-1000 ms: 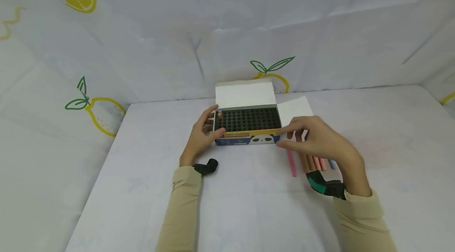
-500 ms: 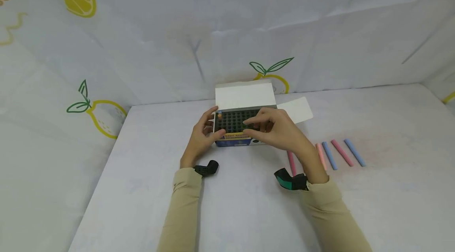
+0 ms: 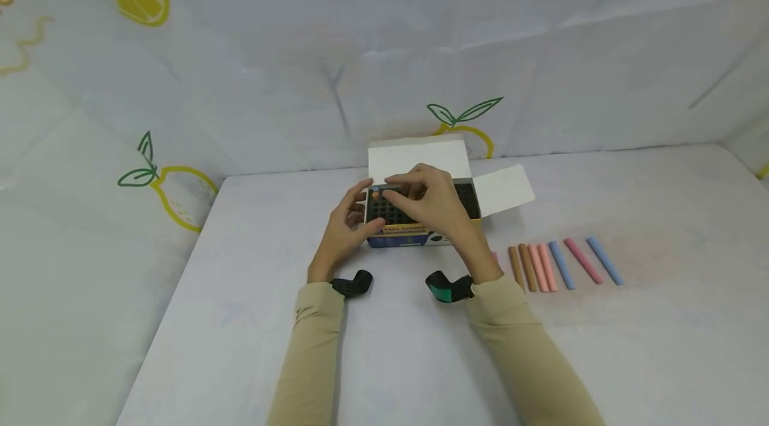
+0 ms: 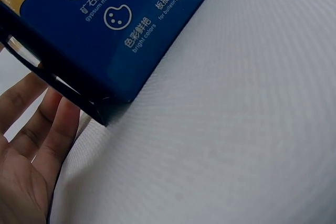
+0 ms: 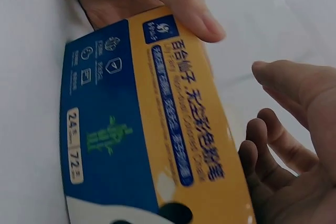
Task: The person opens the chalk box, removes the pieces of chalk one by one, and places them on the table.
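Note:
A chalk box (image 3: 396,240), blue and yellow with a panda print, stands upright with its lid up. Inside is a black grid of round holes (image 3: 393,216). A blue chalk end (image 3: 376,188) and an orange chalk end (image 3: 375,195) show in its back left corner. My left hand (image 3: 344,232) holds the box's left end, thumb at the front edge and fingers around the side. Above the grid is my right hand (image 3: 434,202), thumb and index tips apart beside those two ends. Nothing shows between its fingers (image 5: 283,140) in the right wrist view.
Several chalk sticks lie in a row right of the box: brown (image 3: 528,267), salmon (image 3: 543,267), blue (image 3: 605,260) and pink (image 3: 583,260). The white side flap (image 3: 504,189) sticks out rightward. The raised lid (image 3: 414,157) stands near the printed backdrop (image 3: 288,99).
My right hand has moved left from the box's right end, across the grid, to the chalk ends at the left. My left hand stays on the box.

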Available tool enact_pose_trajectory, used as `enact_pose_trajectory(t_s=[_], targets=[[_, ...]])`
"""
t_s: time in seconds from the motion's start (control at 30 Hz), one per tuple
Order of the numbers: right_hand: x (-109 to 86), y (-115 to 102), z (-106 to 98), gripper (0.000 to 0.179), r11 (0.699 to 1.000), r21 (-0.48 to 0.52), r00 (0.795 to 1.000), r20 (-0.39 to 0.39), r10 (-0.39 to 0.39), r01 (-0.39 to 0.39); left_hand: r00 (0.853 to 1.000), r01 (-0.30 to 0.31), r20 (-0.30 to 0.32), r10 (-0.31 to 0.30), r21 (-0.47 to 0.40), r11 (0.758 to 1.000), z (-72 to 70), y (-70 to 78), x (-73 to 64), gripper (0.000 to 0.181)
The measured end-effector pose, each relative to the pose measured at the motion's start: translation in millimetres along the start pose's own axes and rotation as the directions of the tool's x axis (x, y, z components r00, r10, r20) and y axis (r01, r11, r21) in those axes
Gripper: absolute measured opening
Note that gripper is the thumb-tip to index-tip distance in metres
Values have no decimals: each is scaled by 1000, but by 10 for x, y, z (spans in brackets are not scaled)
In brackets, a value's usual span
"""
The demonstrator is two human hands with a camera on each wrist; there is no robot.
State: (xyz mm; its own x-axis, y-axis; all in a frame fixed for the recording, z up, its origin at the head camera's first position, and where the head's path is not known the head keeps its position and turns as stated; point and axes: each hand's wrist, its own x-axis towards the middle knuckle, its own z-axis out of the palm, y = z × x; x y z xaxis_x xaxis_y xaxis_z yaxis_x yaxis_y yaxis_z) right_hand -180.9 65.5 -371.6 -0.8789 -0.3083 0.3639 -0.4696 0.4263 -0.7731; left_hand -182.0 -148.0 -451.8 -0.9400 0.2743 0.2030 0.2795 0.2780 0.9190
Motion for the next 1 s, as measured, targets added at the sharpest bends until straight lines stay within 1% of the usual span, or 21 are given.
enact_pose_trajectory(t_s=[0.13,0.23,0.37,0.6,0.83,1.0], targets=[[61,6,92,29,999,20,999,-4,36,-36,1000,2,-2,-2,-6,1000,6,15,3,86],[87,10,139,29,997,34,998,10,70,-70,1000,2,-1,-2,-10,1000,4,15,6,85],[99,9,179,28,995,33,995,19,96,-96,1000,-7,4,7,-14,1000,-1,16,0,83],[102,-8,233,29,987,2,987,33,158,-158,1000,-13,8,13,-17,1000,-4,16,4,83],[112,8,267,27,979,-37,980,15,200,-199,1000,-15,7,15,-6,1000,-6,3,4,84],[117,-18,295,24,973,-88,976,1,216,-215,1000,-17,7,17,-4,1000,-7,1,5,84]])
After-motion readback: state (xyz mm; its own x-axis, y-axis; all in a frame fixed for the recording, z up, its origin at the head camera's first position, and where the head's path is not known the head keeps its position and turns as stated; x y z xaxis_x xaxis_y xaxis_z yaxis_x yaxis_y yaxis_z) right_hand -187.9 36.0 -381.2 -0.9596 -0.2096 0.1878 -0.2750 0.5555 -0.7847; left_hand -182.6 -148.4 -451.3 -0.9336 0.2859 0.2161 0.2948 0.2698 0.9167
